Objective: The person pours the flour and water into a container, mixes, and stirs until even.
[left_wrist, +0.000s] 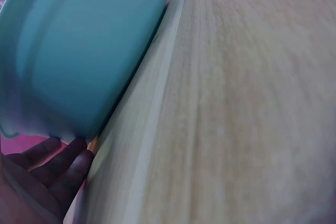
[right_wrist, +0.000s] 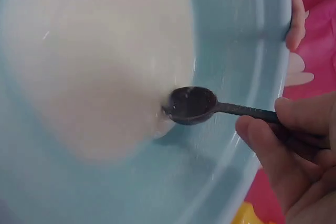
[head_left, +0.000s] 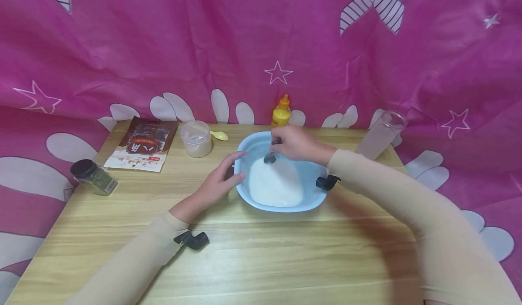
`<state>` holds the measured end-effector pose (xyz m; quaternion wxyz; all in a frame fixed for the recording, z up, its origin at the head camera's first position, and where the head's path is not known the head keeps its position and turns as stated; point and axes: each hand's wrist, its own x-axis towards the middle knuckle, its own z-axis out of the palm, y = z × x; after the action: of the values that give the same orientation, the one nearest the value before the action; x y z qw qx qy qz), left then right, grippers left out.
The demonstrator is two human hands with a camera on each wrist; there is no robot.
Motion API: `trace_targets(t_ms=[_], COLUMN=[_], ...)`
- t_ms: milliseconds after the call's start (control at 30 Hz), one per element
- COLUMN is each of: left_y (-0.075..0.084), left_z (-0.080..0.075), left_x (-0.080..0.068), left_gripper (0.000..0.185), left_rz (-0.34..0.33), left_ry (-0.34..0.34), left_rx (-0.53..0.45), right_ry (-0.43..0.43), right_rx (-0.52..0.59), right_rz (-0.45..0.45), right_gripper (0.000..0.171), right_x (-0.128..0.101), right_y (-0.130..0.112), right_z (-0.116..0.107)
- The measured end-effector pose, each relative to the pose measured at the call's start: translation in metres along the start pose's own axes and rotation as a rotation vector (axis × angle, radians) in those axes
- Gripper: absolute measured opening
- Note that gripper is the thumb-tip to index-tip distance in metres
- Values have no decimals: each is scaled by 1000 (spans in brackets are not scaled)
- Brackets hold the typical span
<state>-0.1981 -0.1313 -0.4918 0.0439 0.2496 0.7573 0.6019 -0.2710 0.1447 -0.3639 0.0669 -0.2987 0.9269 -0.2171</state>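
A light blue plastic basin (head_left: 281, 209) stands on the wooden table with a smooth, milky-white mass (head_left: 277, 185) across its bottom. My right hand (head_left: 295, 144) reaches over the far rim and pinches the handle of a small black spoon (right_wrist: 194, 106) between thumb and fingers. The spoon's bowl is at the edge of the white mass, inside the basin. At the basin's left side, my left hand (head_left: 218, 180) rests against the rim, thumb and index finger spread. Its other fingers (left_wrist: 71, 166) touch the outer wall low down in the left wrist view.
A yellow squeeze bottle (head_left: 281, 114) stands behind the basin, and a tall glass (head_left: 381, 135) of cloudy liquid to the right. Leftward are a clear tub (head_left: 196, 142), a yellow spoon (head_left: 220, 135), a brown pouch (head_left: 142, 144) and a black-lidded jar (head_left: 95, 178).
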Motion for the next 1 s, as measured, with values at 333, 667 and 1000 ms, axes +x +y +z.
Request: trace_targets(t_ms=[333,667,1000], left_y=[-2,-3,-3], left_z=[-1,-1,0], left_x=[2,2,1], left_gripper=[61,61,61], left_rz=[10,3,9], left_ry=[-2,2,-4], left_rx=[6,6,-7], right_ry=[-182,-392,-109], right_rx=[-144,285,200], right_rz=[69,78,11], right_gripper=[25,23,18], right_x=[-25,-20,3], right_y=[6,-13,-11], right_z=[-21,0,10])
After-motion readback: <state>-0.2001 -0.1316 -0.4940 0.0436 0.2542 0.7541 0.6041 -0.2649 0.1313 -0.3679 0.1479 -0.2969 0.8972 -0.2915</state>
